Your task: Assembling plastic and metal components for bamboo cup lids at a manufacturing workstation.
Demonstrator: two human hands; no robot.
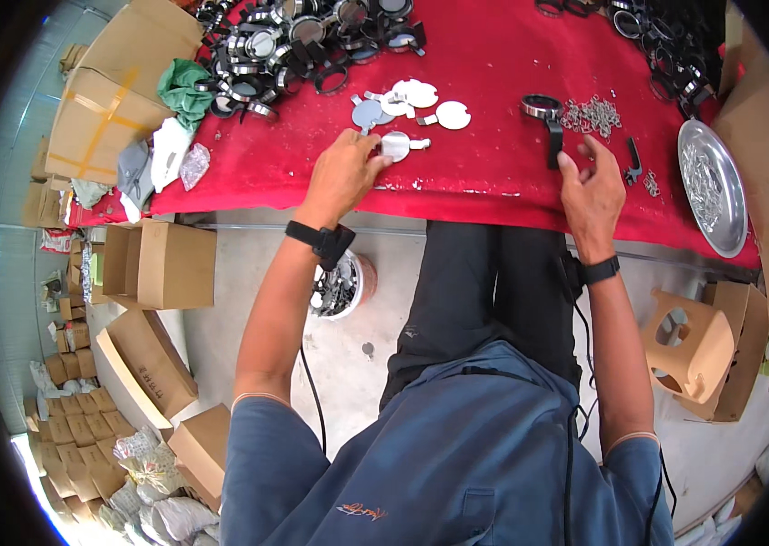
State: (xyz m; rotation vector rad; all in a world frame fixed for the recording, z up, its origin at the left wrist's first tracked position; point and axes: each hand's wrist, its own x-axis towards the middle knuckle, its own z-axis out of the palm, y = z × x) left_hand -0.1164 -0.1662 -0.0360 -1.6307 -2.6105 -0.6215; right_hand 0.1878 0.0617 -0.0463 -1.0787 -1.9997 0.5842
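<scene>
At the near left of the red-covered table, my left hand [341, 175] is curled, its thumb and fingers closed at the edge of a pale round disc with a tab [395, 146]. Just beyond lie several more tabbed discs [415, 93], white and greyish. My right hand [593, 193] hovers at the table's near edge with thumb and fingers apart and nothing between them. By its thumb stands a metal-rimmed ring with a black handle [542, 106]. A heap of small metal clips [592, 116] lies beyond the fingertips. To the right rests a black handle piece [633, 162].
A large pile of black-and-metal rings [307, 36] fills the far left, with more [666, 55] at far right. An oval metal tray [737, 218] of small parts sits right. Below are a bucket of parts [368, 282], cardboard boxes [186, 266] and a tan plastic stool [698, 341].
</scene>
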